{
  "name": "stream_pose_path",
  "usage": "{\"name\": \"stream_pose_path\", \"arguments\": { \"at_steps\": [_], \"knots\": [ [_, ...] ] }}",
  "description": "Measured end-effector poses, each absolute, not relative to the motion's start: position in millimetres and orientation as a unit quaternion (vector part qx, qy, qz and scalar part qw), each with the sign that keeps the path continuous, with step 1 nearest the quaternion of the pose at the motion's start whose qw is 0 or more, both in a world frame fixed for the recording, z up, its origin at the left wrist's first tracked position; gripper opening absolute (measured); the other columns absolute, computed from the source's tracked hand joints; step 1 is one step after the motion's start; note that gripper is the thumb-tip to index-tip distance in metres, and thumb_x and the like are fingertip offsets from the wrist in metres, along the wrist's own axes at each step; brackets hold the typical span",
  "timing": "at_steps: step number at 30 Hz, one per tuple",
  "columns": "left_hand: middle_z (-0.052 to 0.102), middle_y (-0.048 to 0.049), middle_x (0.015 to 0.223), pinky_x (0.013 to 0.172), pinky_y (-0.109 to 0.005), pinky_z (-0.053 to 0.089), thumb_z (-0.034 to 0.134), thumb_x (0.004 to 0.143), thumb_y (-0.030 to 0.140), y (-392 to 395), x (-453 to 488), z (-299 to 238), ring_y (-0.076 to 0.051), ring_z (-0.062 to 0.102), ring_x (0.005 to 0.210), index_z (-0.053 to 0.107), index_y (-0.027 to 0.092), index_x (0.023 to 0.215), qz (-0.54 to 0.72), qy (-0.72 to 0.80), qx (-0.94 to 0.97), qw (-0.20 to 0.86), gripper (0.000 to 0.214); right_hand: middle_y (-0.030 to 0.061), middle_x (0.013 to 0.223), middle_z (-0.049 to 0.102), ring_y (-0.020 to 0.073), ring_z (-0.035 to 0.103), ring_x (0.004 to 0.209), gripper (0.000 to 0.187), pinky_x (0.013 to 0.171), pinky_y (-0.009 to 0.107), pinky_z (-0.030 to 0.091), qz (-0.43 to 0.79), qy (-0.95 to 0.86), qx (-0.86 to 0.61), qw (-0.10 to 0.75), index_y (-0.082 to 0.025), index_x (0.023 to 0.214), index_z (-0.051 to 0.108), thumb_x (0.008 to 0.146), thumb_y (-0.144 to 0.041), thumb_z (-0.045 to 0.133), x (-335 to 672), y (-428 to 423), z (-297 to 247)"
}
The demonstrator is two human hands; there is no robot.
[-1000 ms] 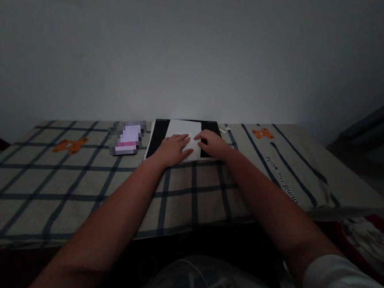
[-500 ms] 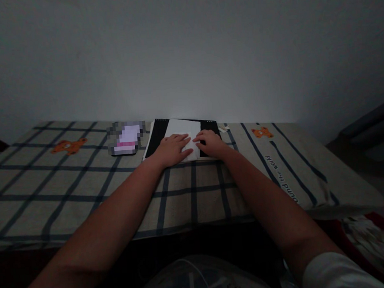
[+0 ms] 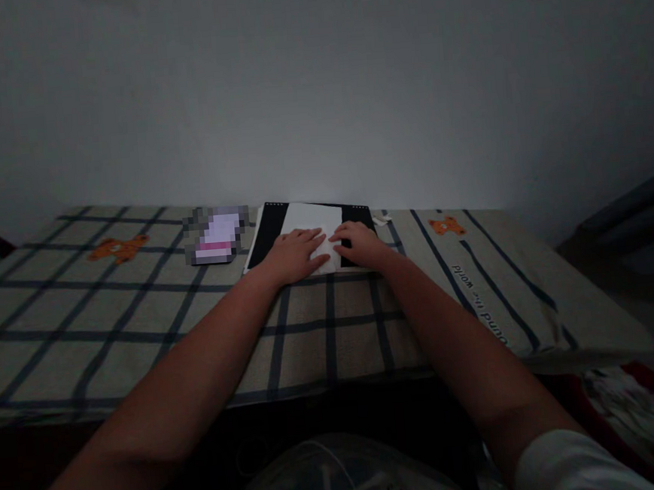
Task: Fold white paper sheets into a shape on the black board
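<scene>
A white sheet of paper (image 3: 314, 214) lies on a black book or pad (image 3: 270, 227) with a row of small light marks along its far edge. Across the paper's left part rests my left hand (image 3: 298, 255), palm down with fingers spread. My right hand (image 3: 359, 244) lies at the paper's right edge, partly over the black surface, its fingers apart and their tips touching the paper. A narrow gap of white paper shows between the two hands. Neither hand grips anything, and both cover the near part of the sheet.
A phone-like device (image 3: 217, 237), blurred out, lies left of the black pad. A small pale scrap (image 3: 382, 219) sits at the pad's right. The checked tablecloth (image 3: 305, 337) has printed bears, and the table meets a grey wall (image 3: 315, 87).
</scene>
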State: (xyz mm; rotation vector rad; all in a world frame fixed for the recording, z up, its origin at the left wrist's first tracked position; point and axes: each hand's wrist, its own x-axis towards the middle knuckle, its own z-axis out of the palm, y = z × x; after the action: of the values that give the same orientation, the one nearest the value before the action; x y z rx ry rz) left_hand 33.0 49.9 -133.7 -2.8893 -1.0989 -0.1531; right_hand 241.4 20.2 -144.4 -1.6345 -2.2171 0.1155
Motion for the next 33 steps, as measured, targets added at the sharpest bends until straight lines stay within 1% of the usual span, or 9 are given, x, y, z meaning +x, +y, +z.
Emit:
{"name": "stream_pose_path", "arguments": {
  "at_steps": [7,21,25,29,33],
  "knots": [
    [0.03,-0.0031,0.158,0.109,-0.048,0.03,0.029,0.096,0.06,52.3,32.7,-133.6,-0.029,0.033,0.139,0.033,0.026,0.151,-0.036,-0.357,-0.933,0.013,0.064,0.0098,0.121,0.063,0.0251,0.054,0.115,0.026,0.099,0.042,0.042,0.037,-0.796,-0.572,0.194,-0.02,0.11,0.07,0.088,-0.029,0.059,243.0,21.0,-143.4],
    [0.031,-0.0037,0.158,0.109,-0.05,0.031,0.027,0.096,0.06,53.2,32.1,-134.6,-0.029,0.033,0.139,0.032,0.026,0.151,-0.039,-0.353,-0.935,0.016,0.065,0.0096,0.12,0.063,0.0254,0.054,0.114,0.025,0.099,0.043,0.043,0.039,-0.796,-0.568,0.205,-0.02,0.11,0.07,0.088,-0.028,0.06,243.2,20.3,-143.3],
    [0.032,-0.004,0.158,0.109,-0.051,0.031,0.028,0.096,0.06,52.0,32.1,-133.3,-0.03,0.034,0.139,0.033,0.024,0.151,-0.04,-0.351,-0.935,0.013,0.065,0.0089,0.12,0.062,0.0241,0.055,0.113,0.023,0.096,0.041,0.044,0.039,-0.796,-0.558,0.23,-0.022,0.107,0.072,0.088,-0.026,0.06,241.5,19.1,-142.7],
    [0.032,-0.0037,0.158,0.108,-0.051,0.032,0.028,0.096,0.059,50.4,32.7,-132.4,-0.03,0.035,0.139,0.033,0.025,0.15,-0.043,-0.351,-0.935,0.012,0.064,0.007,0.118,0.063,0.024,0.054,0.111,0.019,0.096,0.041,0.043,0.043,-0.8,-0.551,0.233,-0.025,0.101,0.074,0.087,-0.03,0.061,239.8,18.1,-143.1],
    [0.03,-0.0036,0.158,0.11,-0.048,0.031,0.027,0.097,0.059,51.3,32.5,-133.1,-0.029,0.033,0.14,0.031,0.025,0.151,-0.043,-0.348,-0.936,0.009,0.064,0.0067,0.119,0.063,0.0245,0.054,0.111,0.02,0.097,0.042,0.042,0.052,-0.799,-0.556,0.224,-0.025,0.103,0.073,0.087,-0.032,0.062,239.9,18.4,-144.1]
  ]
}}
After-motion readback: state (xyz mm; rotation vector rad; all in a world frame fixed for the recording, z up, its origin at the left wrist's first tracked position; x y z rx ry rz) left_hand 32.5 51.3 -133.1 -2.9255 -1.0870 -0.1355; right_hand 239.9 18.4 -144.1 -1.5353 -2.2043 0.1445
